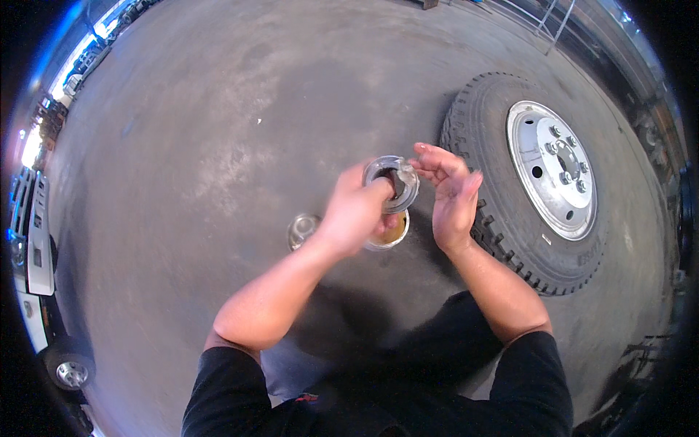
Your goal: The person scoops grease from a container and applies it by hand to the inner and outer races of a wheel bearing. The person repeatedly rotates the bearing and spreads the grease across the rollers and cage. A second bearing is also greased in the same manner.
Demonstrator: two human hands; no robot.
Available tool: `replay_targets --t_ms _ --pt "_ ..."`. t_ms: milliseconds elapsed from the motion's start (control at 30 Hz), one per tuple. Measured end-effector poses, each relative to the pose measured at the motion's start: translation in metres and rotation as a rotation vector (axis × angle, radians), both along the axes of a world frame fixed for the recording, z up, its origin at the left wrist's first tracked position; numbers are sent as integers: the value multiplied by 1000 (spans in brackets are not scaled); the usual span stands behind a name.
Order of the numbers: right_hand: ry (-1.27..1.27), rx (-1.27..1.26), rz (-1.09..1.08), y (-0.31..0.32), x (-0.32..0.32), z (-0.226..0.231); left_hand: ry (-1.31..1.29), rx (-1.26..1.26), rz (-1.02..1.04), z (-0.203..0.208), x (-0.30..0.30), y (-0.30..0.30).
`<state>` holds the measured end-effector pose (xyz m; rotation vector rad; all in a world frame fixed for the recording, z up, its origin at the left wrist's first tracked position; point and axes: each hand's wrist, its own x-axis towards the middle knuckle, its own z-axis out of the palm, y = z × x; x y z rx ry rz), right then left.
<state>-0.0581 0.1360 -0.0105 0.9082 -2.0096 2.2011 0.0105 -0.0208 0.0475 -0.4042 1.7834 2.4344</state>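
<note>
My left hand (346,211) is closed around a shiny metal ring (412,192) that looks like a bearing ring, with the thumb over its opening. A pale smear, perhaps grease, sits on the ring's upper right. Just right of it is my right hand (453,200), fingers stretched and slightly curved, fingertips close to the ring's edge. Whether they touch it I cannot tell. Below the ring, a round tub (397,233) with yellow-brown contents is partly hidden by my left hand. A round silvery metal piece (301,227) lies on the floor, partly behind my left wrist.
A large truck wheel with a black tyre (484,109) and silver rim (520,167) lies on the concrete floor (218,95) close to my right hand. A white vehicle (36,255) stands at the far left. Metal posts (557,33) rise at the upper right.
</note>
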Motion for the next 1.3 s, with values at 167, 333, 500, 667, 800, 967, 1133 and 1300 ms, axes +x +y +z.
replay_targets --t_ms 167,333,500,667,800,967,1133,1300 --pt "-270 -362 -89 -37 3 6 142 -566 45 -42 -7 16" --pt "-378 -287 -161 -39 -2 2 405 -690 -47 -41 -9 19" --pt "-765 -222 8 -32 -13 5 470 -672 -145 -43 -14 12" --pt "-863 -289 110 -25 -29 -2 77 -309 -279 -44 -21 8" --pt "-586 -324 288 -24 -23 14 -32 -53 -159 -44 -23 12" --pt "-561 -29 353 -28 -21 -6 -45 51 -150 -39 -21 10" --pt "-572 -55 224 -20 -28 -20 32 2 -168 -39 -23 6" --pt "-432 -260 -82 -36 -11 11 347 -703 47 -59 -20 17"
